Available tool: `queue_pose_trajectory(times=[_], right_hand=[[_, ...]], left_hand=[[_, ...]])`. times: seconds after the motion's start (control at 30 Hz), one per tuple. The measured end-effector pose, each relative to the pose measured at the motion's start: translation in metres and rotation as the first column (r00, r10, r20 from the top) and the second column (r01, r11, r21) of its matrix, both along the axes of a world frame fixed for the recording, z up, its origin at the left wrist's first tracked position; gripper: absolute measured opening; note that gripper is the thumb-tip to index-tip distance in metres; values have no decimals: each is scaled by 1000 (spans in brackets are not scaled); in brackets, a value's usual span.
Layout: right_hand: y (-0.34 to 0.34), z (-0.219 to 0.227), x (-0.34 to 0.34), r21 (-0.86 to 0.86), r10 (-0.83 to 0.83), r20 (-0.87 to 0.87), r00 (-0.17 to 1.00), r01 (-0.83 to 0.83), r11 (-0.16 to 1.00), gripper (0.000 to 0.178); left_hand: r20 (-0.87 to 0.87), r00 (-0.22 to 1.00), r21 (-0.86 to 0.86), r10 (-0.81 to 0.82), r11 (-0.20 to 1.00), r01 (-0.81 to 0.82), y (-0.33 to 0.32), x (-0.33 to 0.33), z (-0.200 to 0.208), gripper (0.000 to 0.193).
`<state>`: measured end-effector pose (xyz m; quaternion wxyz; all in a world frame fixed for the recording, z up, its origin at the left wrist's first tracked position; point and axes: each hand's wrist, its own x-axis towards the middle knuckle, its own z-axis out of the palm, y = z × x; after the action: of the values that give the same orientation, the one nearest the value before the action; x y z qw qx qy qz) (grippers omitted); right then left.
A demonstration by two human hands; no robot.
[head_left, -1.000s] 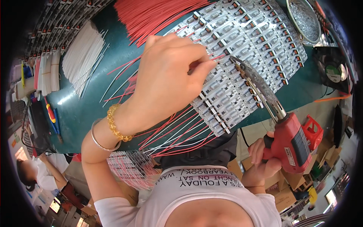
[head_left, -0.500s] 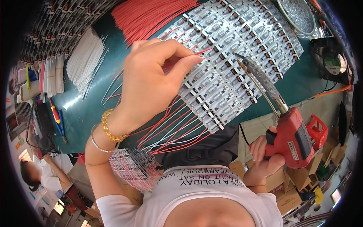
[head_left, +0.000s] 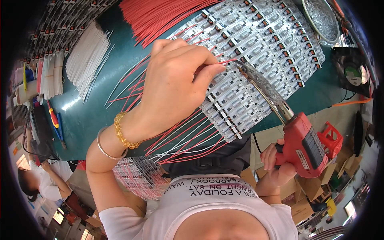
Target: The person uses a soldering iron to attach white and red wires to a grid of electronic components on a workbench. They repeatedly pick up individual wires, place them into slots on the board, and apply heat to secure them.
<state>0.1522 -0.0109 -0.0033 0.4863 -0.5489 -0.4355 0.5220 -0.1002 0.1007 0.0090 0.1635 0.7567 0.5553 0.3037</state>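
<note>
My left hand (head_left: 178, 80) is closed in a pinch over the near left part of a panel of small silver circuit boards (head_left: 256, 80). Between thumb and forefinger it holds a thin red wire (head_left: 230, 61), whose end points right. In my right hand (head_left: 276, 166) is a red soldering gun (head_left: 306, 146), gripped by its handle. The gun's dark tip (head_left: 237, 63) is at the wire's end, low over the boards; whether they touch is hard to tell. Several red and white wires (head_left: 192, 134) trail from the panel's near left edges, partly hidden behind my left hand and forearm.
A pile of red wires (head_left: 156, 18) lies at the back, with white wires (head_left: 86, 60) left of it. A screwdriver (head_left: 54, 118) is at the left on the green table (head_left: 84, 136). A metal bowl (head_left: 320, 20) and a black fan (head_left: 352, 72) stand right. Another person (head_left: 56, 182) sits far left.
The soldering gun's tip has moved left and down to the end of the red wire. My left hand has shifted slightly right with the wire.
</note>
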Motion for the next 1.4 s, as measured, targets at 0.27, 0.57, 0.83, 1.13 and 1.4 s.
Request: queue_pose_trajectory(times=[0.27,0.57,0.83,1.13,1.4], right_hand=[[-3,5,-2,-41,6,44,999,-4,999,85],[1,4,2,4,50,34,998,-50,999,90],[2,-4,5,102,29,-40,999,-25,994,86],[31,28,-27,-13,-53,103,993,55,998,56],[43,28,-41,46,3,49,999,-5,999,55]], left_hand=[[-16,1000,14,-21,1000,21,1,-1,-2,7],[-17,1000,14,-20,1000,21,2,0,-1,6],[35,999,84,21,996,-24,1,-10,14,5],[404,915,-413,-10,890,192,-28,29,47,4],[383,909,-302,-166,907,293,-40,39,33,7]])
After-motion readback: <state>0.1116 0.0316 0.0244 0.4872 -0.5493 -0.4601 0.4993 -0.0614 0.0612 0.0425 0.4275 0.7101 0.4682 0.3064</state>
